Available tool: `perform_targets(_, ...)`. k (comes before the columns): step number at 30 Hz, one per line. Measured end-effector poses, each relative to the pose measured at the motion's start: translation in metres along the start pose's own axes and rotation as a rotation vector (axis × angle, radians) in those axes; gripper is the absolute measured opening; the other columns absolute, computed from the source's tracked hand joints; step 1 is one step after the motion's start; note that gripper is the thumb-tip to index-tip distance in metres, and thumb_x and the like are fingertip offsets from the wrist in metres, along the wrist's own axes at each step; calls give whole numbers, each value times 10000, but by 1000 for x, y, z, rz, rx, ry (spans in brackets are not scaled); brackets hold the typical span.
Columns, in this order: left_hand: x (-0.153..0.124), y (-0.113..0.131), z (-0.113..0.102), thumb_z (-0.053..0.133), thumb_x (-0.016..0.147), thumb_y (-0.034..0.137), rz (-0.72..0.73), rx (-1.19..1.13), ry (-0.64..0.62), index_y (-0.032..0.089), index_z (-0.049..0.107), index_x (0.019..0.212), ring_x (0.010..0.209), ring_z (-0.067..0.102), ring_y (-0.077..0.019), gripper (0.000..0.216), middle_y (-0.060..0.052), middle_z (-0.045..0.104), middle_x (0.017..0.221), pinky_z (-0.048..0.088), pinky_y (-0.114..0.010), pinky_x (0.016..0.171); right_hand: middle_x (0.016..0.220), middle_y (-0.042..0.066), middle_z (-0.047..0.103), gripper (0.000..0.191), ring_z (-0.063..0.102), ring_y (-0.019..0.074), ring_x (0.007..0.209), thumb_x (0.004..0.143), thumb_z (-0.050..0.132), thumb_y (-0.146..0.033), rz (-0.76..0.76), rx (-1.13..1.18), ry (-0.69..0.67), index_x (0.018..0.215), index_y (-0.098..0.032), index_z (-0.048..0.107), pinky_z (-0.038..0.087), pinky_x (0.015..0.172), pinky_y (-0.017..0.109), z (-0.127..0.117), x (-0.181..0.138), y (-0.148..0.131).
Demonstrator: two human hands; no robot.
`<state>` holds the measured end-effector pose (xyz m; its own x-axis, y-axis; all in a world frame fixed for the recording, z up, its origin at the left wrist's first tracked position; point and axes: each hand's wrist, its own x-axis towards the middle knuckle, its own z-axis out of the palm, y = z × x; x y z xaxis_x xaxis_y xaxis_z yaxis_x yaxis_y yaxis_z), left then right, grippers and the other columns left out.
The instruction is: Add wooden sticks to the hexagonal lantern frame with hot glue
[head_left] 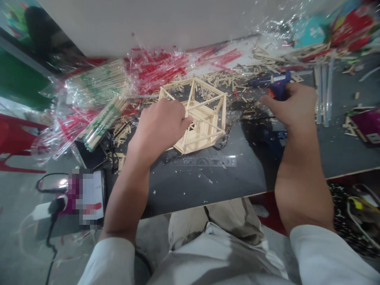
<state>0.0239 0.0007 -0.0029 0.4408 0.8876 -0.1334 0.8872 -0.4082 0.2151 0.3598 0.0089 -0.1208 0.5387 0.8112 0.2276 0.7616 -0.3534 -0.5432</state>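
Observation:
My left hand (pixel 164 124) is closed on the near left side of an openwork frame (pixel 218 118) of thin wooden sticks. Its thumb points right, and most of its fingers are hidden behind the hand. The frame has a many-sided rim and a base of sticks laid side by side. To the right, my right hand (pixel 298 105) is at the handle of a blue hot glue gun (pixel 280 81), with its thumb stretched out to the left. The gun's nozzle points left, and its orange trigger shows. The fingers behind the handle are partly hidden.
A clear ruler (pixel 203 161) lies before the frame. Bagged wooden sticks (pixel 97 81) and red plastic strips (pixel 166 69) lie at the back left. Stick offcuts (pixel 237 81) are scattered behind. Clear glue sticks (pixel 324 93) and a dark blue tool (pixel 274 140) are on the right.

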Motion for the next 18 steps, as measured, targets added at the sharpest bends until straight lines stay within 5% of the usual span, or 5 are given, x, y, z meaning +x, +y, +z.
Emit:
perform_targets(8, 3, -5, 3, 568, 964, 402, 33, -31, 18, 215, 777, 908, 898, 653, -298, 286, -83, 639, 724, 444, -415, 867, 622, -20, 497, 225, 505, 174, 646, 676, 786, -331, 43, -51, -35, 717, -211, 600, 413, 679, 347, -1, -1, -4)
perform_targets(18, 5, -11, 4, 575, 968, 480, 63, -21, 41, 215, 758, 851, 851, 659, -270, 342, -69, 652, 694, 431, -368, 805, 796, 71, 625, 325, 606, 248, 793, 730, 784, -441, 49, -204, -130, 880, -162, 712, 524, 845, 411, 5, 6, 5)
